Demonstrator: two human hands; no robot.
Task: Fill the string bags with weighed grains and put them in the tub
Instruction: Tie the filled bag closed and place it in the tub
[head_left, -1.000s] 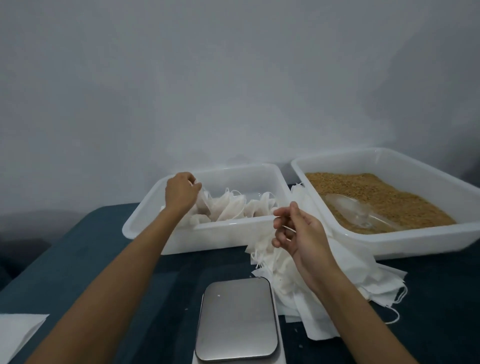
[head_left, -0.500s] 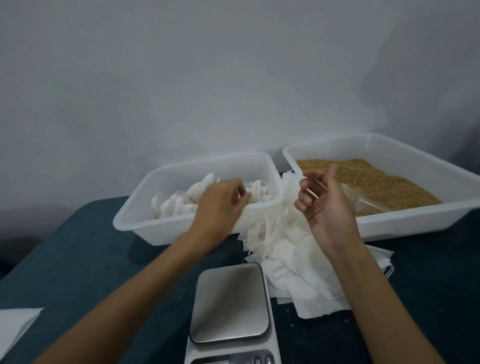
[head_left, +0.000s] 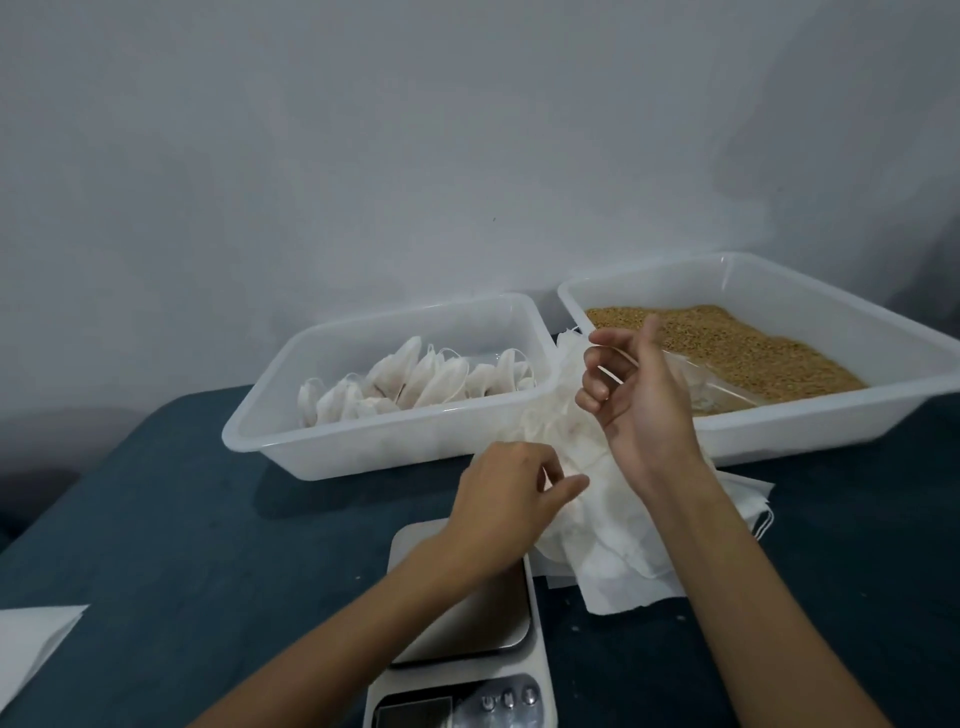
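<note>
Both hands (head_left: 636, 395) reach at the empty bags (head_left: 613, 525) between the tubs (head_left: 395, 452).

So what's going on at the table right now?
A person is partway through bagging grain. The right hand pinches a bag string above the pile of empty bags; the left hand reaches into that pile beside the scale. Filled bags sit in the left tub. The grain tub holds a clear scoop.

Translucent glossy plastic tubs (head_left: 332, 457), brushed metal scale (head_left: 483, 618), matt cloth bags (head_left: 613, 540).
</note>
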